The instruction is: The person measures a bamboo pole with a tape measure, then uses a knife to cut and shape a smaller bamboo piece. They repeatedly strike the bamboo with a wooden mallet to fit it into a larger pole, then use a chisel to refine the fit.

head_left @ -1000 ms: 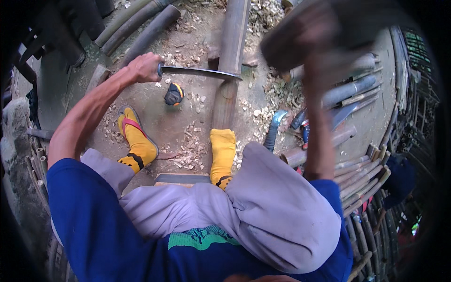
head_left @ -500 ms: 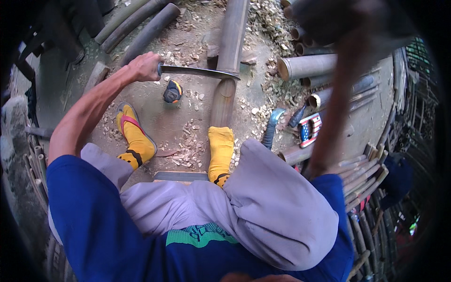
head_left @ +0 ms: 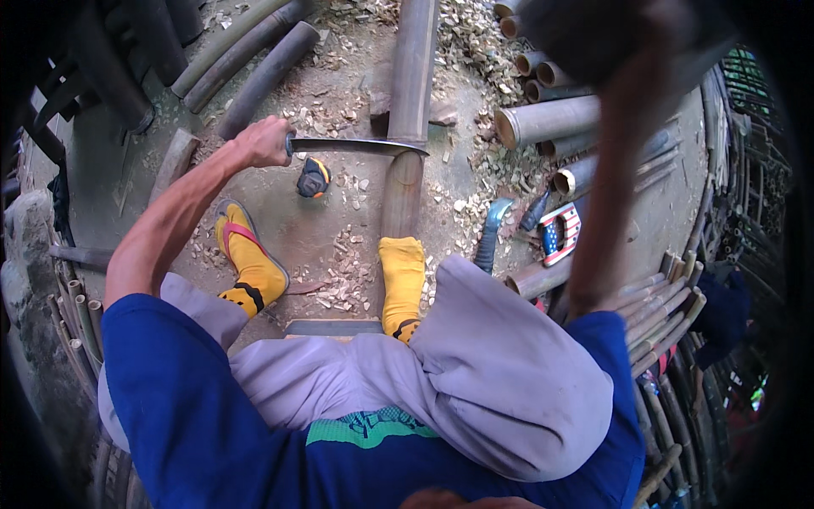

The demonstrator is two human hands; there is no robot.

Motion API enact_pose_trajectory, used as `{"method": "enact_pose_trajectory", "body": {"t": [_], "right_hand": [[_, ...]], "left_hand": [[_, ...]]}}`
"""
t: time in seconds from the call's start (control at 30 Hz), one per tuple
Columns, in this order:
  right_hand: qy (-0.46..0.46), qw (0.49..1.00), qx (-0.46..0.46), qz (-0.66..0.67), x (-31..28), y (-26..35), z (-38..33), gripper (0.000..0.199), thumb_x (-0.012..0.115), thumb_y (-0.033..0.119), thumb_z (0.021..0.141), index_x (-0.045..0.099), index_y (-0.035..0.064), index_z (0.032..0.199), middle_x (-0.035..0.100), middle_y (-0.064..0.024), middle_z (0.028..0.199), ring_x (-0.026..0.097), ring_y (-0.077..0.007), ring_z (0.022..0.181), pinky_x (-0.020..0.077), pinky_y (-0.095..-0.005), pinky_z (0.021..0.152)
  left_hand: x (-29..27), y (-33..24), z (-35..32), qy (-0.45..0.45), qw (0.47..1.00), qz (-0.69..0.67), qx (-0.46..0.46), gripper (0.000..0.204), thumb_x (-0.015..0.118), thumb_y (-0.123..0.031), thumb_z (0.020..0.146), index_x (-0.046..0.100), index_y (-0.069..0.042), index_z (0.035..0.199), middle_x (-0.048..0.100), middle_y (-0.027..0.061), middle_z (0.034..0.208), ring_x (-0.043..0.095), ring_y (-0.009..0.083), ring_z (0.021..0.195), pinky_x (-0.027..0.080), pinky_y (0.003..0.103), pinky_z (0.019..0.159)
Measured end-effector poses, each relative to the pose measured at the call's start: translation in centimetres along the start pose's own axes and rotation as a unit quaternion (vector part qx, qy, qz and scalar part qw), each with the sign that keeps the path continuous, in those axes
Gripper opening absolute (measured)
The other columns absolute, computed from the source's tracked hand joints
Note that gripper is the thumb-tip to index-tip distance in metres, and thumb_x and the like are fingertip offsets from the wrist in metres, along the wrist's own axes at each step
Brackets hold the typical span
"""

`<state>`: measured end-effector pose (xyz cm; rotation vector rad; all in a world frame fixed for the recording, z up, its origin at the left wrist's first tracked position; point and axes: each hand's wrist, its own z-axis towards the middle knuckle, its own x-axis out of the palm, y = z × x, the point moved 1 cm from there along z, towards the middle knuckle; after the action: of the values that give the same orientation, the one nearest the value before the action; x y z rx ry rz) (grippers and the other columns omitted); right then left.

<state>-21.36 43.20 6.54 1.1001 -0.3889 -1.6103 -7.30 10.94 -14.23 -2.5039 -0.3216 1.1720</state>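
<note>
Two yellow-socked feet (head_left: 401, 280) come nearest, the left in a red-strapped flip-flop (head_left: 240, 229), the right on a bamboo pole (head_left: 413, 85) running away from the body. Beyond them lie a striped saw handle (head_left: 572, 220) at right and a black-and-orange tape measure (head_left: 313, 179) at left. Farther out, the left hand (head_left: 269, 141) is clamped on the handle of a machete (head_left: 348, 145), its blade across the pole. Well apart, the right hand (head_left: 661, 21) is raised at a dark, blurred block (head_left: 568, 34); its grip cannot be told. Cut bamboo tubes (head_left: 547, 121) lie on both sides.
</note>
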Motion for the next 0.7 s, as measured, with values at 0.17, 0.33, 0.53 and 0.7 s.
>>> {"method": "enact_pose_trajectory", "body": {"t": [0.17, 0.33, 0.53, 0.7], "right_hand": [[0.449, 0.834, 0.322, 0.002, 4.0, -7.2, -16.4, 0.084, 0.071, 0.032, 0.068, 0.036, -0.0009, 0.136, 0.049, -0.0225, 0.128, 0.049, -0.0335, 0.118, 0.0341, -0.0393, 0.105], [0.301, 0.903, 0.306, -0.017, 0.0, -4.8, -18.8, 0.09, 0.072, 0.027, 0.064, 0.028, 0.0011, 0.139, 0.048, -0.0234, 0.128, 0.053, -0.034, 0.113, 0.0393, -0.0389, 0.1], [0.279, 0.818, 0.503, -0.037, -2.9, -5.4, -25.6, 0.093, 0.073, 0.026, 0.065, 0.022, 0.0025, 0.14, 0.048, -0.0291, 0.127, 0.05, -0.0393, 0.118, 0.0402, -0.0428, 0.1], [0.272, 0.808, 0.519, -0.065, -2.7, -6.7, -32.2, 0.092, 0.078, 0.034, 0.064, 0.029, 0.0001, 0.134, 0.055, -0.0322, 0.115, 0.056, -0.0402, 0.11, 0.0452, -0.0423, 0.095]], "left_hand": [[2.0, 1.4, 0.6, -0.009, 0.996, -0.051, 0.071, 0.037, 0.067, -0.014, 0.056, 0.065, 0.003, 0.088, 0.064, 0.0244, 0.076, 0.064, 0.0383, 0.077, 0.052, 0.043, 0.07], [1.9, 3.6, 0.8, 0.138, 0.971, -0.187, -0.05, 0.035, 0.069, -0.017, 0.053, 0.062, 0.005, 0.079, 0.062, 0.0195, 0.068, 0.062, 0.0296, 0.063, 0.049, 0.04, 0.059], [5.5, 1.0, -1.1, -0.015, 0.992, -0.116, -0.051, 0.036, 0.07, -0.029, 0.057, 0.066, -0.002, 0.08, 0.065, 0.0187, 0.071, 0.064, 0.0337, 0.067, 0.051, 0.042, 0.065], [0.4, 0.9, -0.2, -0.052, 0.998, 0.025, -0.032, 0.03, 0.067, -0.025, 0.059, 0.067, -0.008, 0.084, 0.065, 0.0204, 0.073, 0.065, 0.0364, 0.074, 0.052, 0.045, 0.069]]}}
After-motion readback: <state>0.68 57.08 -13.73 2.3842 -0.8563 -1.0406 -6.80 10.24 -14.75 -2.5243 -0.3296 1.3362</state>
